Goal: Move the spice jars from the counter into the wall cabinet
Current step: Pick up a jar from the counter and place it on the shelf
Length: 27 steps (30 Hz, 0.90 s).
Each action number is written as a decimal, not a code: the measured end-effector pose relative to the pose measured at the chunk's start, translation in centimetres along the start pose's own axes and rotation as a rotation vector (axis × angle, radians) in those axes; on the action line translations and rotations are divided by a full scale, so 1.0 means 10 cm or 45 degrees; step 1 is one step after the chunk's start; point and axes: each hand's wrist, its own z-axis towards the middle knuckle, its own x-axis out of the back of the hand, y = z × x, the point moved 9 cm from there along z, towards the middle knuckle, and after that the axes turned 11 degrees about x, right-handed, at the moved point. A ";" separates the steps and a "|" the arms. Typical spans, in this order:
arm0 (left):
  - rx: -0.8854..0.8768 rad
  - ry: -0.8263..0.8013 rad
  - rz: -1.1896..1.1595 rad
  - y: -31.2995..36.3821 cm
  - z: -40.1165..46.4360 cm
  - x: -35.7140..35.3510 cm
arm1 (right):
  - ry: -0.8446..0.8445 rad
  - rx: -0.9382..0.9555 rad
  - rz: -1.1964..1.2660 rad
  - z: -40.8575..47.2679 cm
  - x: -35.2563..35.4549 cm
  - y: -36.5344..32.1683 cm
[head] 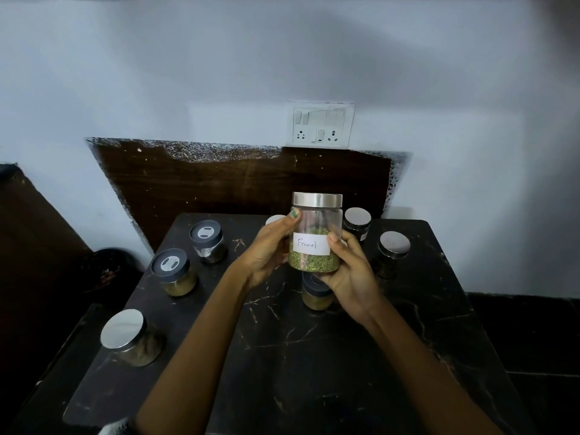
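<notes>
A clear glass jar with a steel lid and a white label reading "Fennel" is held upright above the black marble counter. My left hand grips its left side, thumb up near the lid. My right hand grips its right side and cups its base. Several other spice jars stand on the counter: two with grey shaker lids at the left, a steel-lidded one at the front left, two steel-lidded ones at the right, and one partly hidden under my right hand.
A dark wooden panel stands against the wall behind the counter. A white switch and socket plate is on the wall above it. A dark furniture piece sits at the left. No cabinet is in view.
</notes>
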 end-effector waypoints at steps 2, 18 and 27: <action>-0.034 0.018 0.026 0.04 -0.01 0.00 | -0.003 0.009 0.018 0.01 -0.01 0.00; -0.417 0.203 0.350 0.35 -0.29 0.02 | -0.095 0.156 -0.026 0.25 -0.22 -0.25; -0.651 0.260 0.350 0.80 -0.47 0.39 | -0.365 0.394 -0.551 0.38 -0.91 -0.36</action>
